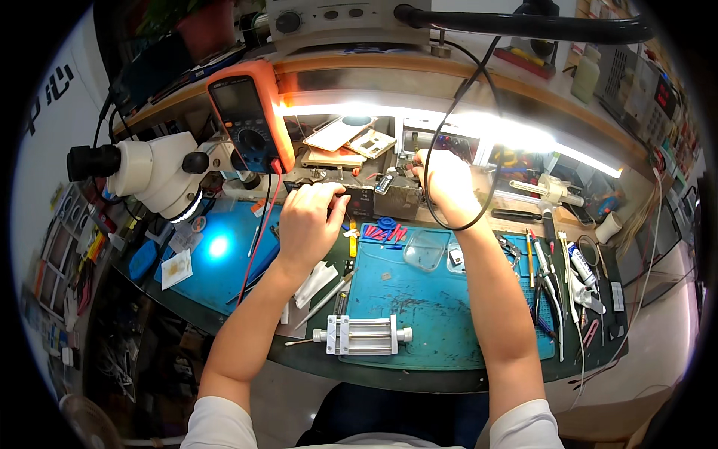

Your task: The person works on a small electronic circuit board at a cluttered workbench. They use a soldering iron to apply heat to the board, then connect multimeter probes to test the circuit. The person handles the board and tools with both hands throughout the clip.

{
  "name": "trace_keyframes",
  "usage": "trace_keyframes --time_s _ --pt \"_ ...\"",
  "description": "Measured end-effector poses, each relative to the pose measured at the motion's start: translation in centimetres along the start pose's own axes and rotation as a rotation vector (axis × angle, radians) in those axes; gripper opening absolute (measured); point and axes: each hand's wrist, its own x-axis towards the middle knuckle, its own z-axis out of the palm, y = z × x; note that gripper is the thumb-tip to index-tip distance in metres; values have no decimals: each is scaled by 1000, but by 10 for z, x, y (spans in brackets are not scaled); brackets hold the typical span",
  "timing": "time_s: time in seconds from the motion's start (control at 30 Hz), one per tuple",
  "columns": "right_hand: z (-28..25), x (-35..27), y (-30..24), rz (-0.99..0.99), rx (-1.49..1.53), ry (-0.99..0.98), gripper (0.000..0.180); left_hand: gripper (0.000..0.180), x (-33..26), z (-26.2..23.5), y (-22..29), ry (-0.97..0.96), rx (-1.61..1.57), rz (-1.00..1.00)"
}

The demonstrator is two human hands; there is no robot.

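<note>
My left hand (308, 221) is loosely curled at the front edge of a dark box-like ledge (360, 202) at the back of the bench. I see nothing between its thumb and fingers. Farther right, my right hand (446, 178) reaches to the top of the same ledge under the bright lamp. Its fingers are closed among small parts, and what they hold is too small to make out. A little dark part with a pale face (384, 184) lies between the hands. Phone-like panels (338, 133) are stacked behind.
A silver clamp (366, 334) sits on the blue mat (419, 299) between my forearms. An orange multimeter (252, 120) and a microscope (153, 176) stand left. A black cable loop (490, 191) hangs around my right wrist. Pens and tools (550, 277) lie right, near a clear dish (424, 251).
</note>
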Motion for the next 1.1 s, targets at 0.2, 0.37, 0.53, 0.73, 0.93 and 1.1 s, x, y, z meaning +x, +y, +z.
trace_keyframes --time_s 0.2,0.37,0.53,0.73,0.93,1.1 --pt "8 1 9 61 -5 -41 16 13 1 3 3 -13 -32 -13" --pt "5 0 5 5 26 27 13 12 0 5 0 3 -29 -1" --pt "1 -2 1 -98 64 121 9 12 0 5 1 1 -40 -9" --pt "3 -1 7 16 86 7 15 13 0 5 1 1 -22 -1" --pt "3 -1 4 41 46 -18 15 13 0 6 0 -3 -23 -8" --pt "-1 -3 4 10 80 15 16 13 1 4 2 -2 -21 -7"
